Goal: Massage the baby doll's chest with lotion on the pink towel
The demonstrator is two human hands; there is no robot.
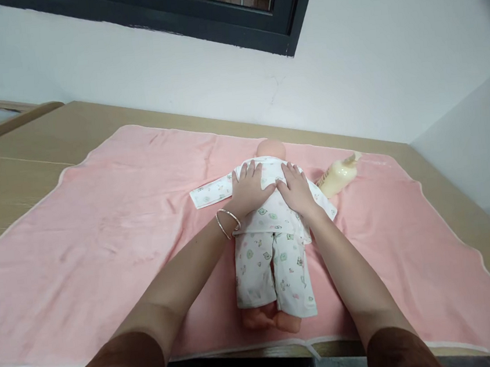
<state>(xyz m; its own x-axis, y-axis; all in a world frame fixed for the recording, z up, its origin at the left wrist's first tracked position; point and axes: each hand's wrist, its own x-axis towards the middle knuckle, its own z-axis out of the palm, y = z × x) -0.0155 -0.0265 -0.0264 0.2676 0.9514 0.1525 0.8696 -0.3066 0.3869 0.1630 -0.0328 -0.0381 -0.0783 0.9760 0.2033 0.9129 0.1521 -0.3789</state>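
Observation:
A baby doll (273, 245) in white printed top and trousers lies on its back on a pink towel (102, 239), head away from me, feet towards me. My left hand (249, 187) rests flat on the left side of the doll's chest, fingers spread; two bangles sit on that wrist. My right hand (296, 188) lies flat on the right side of the chest, fingers stretched out. Neither hand holds anything. The doll's left sleeve sticks out sideways past my left hand.
A cream feeding bottle (338, 175) lies on the towel just right of the doll's shoulder. The towel covers a wooden table (16, 172) standing against a white wall below a dark window frame (227, 16). The table's near edge is at the bottom.

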